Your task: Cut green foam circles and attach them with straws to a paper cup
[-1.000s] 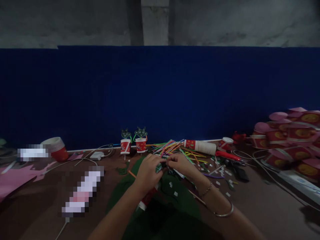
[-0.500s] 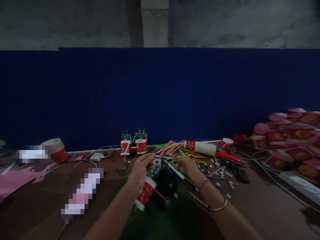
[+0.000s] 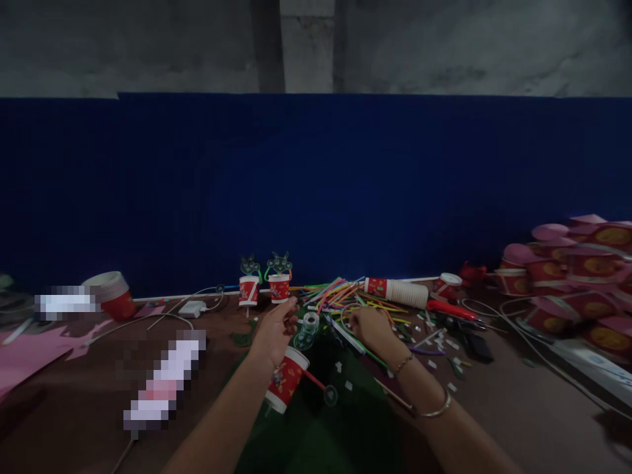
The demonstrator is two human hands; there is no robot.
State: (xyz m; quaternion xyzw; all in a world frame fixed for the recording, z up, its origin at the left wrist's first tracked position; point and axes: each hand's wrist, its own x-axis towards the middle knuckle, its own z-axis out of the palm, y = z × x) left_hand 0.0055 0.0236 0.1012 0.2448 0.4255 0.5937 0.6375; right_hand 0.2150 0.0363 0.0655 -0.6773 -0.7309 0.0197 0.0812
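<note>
My left hand (image 3: 274, 334) hovers beside a roll of tape (image 3: 311, 321), its fingers loosely bent and apart, with nothing visible in them. Just below that hand, a red paper cup (image 3: 287, 380) lies tilted on the dark green sheet (image 3: 316, 431). A red strip ending in a small round disc (image 3: 330, 395) sticks out from the cup, and a dark green cut-out (image 3: 303, 339) lies by its rim. Over the edge of the coloured strips (image 3: 340, 293), my right hand (image 3: 371, 329) has its fingers curled together. Whatever they pinch is too small to make out.
Two decorated red cups (image 3: 279, 288) with green cut-out heads stand by the blue panel (image 3: 316, 184). A stack of paper cups (image 3: 407, 293) lies behind my right hand. Red-handled pliers (image 3: 451, 311), paper scraps and cables lie rightward, before piled red-and-pink pieces (image 3: 582, 276).
My left hand has drawn slightly left and up, away from the tape roll, its fingers more apart. My right hand stays nearly where it was, with fingers curled. The cup remains lying there.
</note>
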